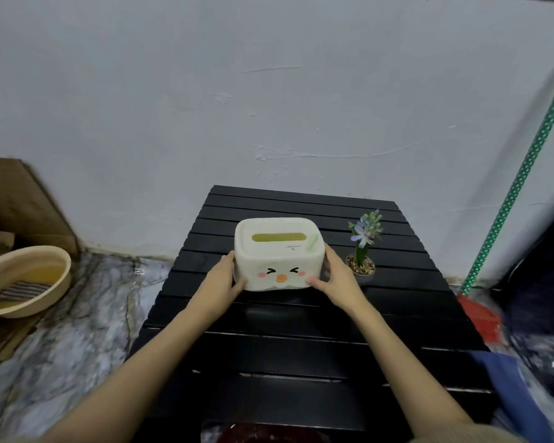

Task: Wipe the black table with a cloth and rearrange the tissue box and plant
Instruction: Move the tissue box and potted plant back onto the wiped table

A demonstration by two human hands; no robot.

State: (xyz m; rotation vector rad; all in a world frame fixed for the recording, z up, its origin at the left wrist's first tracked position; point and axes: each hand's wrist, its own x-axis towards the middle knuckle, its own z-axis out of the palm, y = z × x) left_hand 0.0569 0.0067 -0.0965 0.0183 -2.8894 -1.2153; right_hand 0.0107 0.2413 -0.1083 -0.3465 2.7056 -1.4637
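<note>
Two bare forearms reached forward from the bottom edge over the black slatted table (pixel 301 346). The left hand (pixel 225 276) pressed against the left side of the tissue box (pixel 277 252), fingers curled round its lower front corner; the right hand (pixel 335 274) did the same on the right side, thumb on the front face and fingers wrapped behind. Both hands thus held the box between them, near the middle of the table, toward the far half. Whether its base touched the slats could not be told. The box was white with rounded corners, a yellow-green slot in its lid, and a cartoon face on the front: two squinting black eyes, pink cheeks and an orange beak. A small dark mark sat on the lid near the slot, too small to read. Just right of the box, beside the right hand, stood the plant (pixel 363 247), upright in a small pot with pebbles, bearing pale blue flowers. On the marbled floor to the left lay a beige basin (pixel 58 270) holding a striped cloth (pixel 23 290). At the right, a broom (pixel 522 174) with a green dotted handle and red head leaned on the wall.
</note>
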